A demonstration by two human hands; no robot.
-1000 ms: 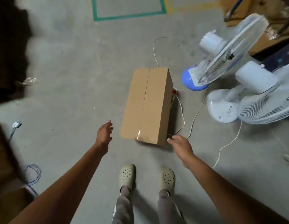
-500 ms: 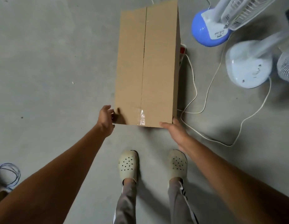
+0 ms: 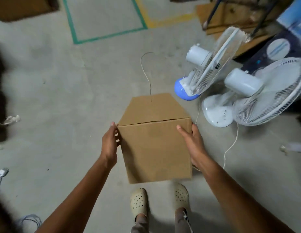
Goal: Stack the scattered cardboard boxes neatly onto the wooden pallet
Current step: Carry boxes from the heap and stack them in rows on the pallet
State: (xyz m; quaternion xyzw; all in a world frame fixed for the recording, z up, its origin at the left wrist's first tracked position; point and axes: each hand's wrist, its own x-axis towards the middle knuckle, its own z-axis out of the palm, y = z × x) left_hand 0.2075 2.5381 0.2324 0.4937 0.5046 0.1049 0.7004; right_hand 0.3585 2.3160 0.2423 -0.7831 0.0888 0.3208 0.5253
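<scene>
A plain brown cardboard box (image 3: 154, 147) is held off the concrete floor in front of me, tilted with one end facing me. My left hand (image 3: 109, 145) grips its left edge, thumb at the upper corner and fingers on the side. My right hand (image 3: 192, 143) grips the right edge, thumb lying on the near face and fingers wrapped round the side. No wooden pallet is clearly recognisable in this view.
Two white standing fans (image 3: 213, 64) (image 3: 267, 91) stand close on the right, one with a blue base (image 3: 183, 89). White cords (image 3: 230, 145) trail on the floor beside the box. Green floor tape (image 3: 104, 36) lies ahead. Brown boards (image 3: 222, 15) sit top right, and my feet (image 3: 138, 202) are below.
The box lay flat on the floor with my hands reaching its near end. Now both hands grip it and it is raised and tipped up toward me.
</scene>
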